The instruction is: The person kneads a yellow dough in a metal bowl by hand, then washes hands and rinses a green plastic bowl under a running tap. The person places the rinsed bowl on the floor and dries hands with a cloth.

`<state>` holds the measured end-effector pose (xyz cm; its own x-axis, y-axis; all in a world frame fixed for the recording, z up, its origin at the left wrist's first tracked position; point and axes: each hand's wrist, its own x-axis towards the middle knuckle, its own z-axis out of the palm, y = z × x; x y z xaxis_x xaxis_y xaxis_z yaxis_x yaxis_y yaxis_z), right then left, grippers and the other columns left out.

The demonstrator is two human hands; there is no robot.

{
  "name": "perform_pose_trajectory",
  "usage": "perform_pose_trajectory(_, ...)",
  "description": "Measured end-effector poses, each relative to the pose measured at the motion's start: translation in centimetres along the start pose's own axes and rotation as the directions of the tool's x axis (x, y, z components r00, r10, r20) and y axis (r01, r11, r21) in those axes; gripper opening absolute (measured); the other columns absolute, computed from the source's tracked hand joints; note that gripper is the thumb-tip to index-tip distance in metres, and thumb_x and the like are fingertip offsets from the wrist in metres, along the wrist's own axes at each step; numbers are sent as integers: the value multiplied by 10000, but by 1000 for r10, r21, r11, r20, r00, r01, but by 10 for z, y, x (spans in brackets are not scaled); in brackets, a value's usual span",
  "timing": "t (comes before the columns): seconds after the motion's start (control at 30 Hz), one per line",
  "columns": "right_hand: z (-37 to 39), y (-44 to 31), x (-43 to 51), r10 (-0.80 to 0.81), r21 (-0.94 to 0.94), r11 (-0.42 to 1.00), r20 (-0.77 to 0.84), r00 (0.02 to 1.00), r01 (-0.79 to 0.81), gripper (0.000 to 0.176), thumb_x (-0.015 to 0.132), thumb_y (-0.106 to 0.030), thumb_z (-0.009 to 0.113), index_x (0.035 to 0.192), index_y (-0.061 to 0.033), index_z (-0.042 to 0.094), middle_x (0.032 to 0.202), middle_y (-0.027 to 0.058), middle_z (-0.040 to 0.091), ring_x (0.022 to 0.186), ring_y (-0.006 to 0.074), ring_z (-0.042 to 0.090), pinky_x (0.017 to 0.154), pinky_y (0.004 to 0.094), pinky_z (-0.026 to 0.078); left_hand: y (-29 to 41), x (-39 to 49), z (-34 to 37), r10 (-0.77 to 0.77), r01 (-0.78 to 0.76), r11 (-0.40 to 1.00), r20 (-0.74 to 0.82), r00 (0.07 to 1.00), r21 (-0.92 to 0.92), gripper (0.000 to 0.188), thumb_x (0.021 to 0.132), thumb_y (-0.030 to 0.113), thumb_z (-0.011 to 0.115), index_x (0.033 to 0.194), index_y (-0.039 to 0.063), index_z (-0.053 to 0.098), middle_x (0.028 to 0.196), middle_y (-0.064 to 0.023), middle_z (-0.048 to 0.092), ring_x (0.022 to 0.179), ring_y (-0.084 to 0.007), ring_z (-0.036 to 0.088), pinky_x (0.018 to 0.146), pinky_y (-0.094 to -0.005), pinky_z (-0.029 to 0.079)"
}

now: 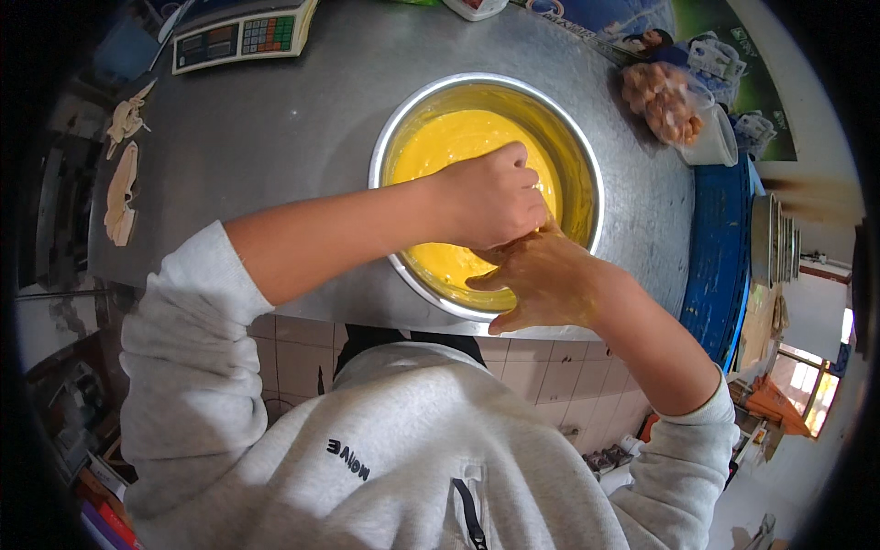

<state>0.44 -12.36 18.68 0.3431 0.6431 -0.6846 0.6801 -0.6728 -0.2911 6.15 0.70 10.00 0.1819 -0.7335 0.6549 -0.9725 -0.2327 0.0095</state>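
Note:
A wide steel bowl (597, 199) holds a smooth yellow batter (440, 141), with a film of it on the inner wall. Over the bowl, my left hand (498, 196) is closed in a fist around one or more fingers of my right hand (550, 275). The right hand is smeared with yellow batter. Its lower fingers are spread near the bowl's front rim and hold no object. The left fist hides the gripped fingertips; the back of the left hand looks mostly clean.
The bowl stands on a metal table (275, 137). A digital scale (240, 41) is at the back left, pale cloths (122, 196) at the left edge. On the right are a bag of eggs (663, 103), a white plastic tub (718, 141) and a blue crate (718, 254).

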Motion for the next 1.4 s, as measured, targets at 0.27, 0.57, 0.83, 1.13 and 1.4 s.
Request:
perform_pose_trajectory(0.27,7,-3,7,-119,346,923,-161,980,169,456,708,-393,677,1091,-147,647,1149,103,562,1087,294,511,936,346,382,5,-6,12,35,-29,993,51,998,-111,99,610,203,595,597,138,522,567,13,509,600,-154,530,625,-308,382)
perform_pose_trajectory(0.57,22,-8,-10,-153,-60,988,-390,908,141,504,802,-488,536,1215,-201,565,1276,117,497,1289,292,341,1064,622,67,-11,-30,16,-78,97,995,410,909,-27,201,734,248,587,559,149,600,536,-27,571,524,-193,533,662,-334,357)
perform_pose_trajectory(0.83,10,4,-25,-63,116,989,-197,978,87,414,791,-484,549,972,-135,679,933,142,643,998,287,568,1044,528,208,-19,-8,-5,-214,236,971,320,923,-32,295,738,367,655,800,78,645,746,-51,633,828,-224,584,884,-423,361)
perform_pose_trajectory(1.13,7,0,-4,-239,188,906,-513,824,380,426,771,-450,577,645,-54,667,602,158,594,601,327,588,596,394,474,2,19,-6,-4,53,964,185,983,-262,120,697,153,591,811,122,612,870,-41,636,970,-176,581,964,-437,333)
perform_pose_trajectory(1.4,17,16,-18,-178,121,835,-865,470,538,203,798,-244,620,840,-49,657,754,126,635,680,310,604,653,382,483,-11,17,-7,-61,234,892,408,911,-388,84,735,185,565,754,123,619,623,-63,584,611,-221,545,822,-379,378)
